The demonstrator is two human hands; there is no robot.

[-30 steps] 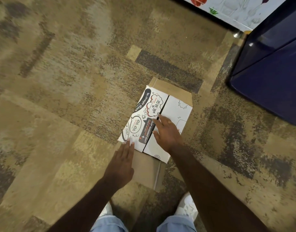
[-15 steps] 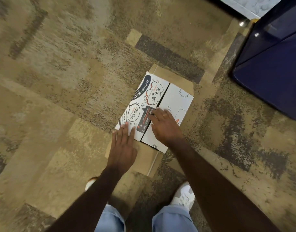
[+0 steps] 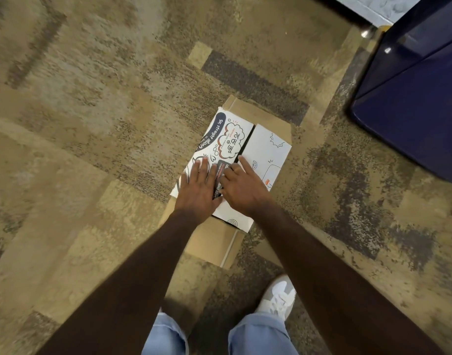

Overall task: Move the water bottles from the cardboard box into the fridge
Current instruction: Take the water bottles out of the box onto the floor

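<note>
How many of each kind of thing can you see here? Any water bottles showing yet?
Cardboard box, flaps closed: 1
Hands: 2, left hand and right hand, both resting on the box top
White shoe: 1
Dark blue cabinet: 1
Water bottles in view: 0
Total: 5

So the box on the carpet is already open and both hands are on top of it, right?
Not quite. The head view shows the cardboard box still closed, its two top flaps meeting at the seam. The rest holds: it sits on the carpet, with the left hand and right hand on top.
</note>
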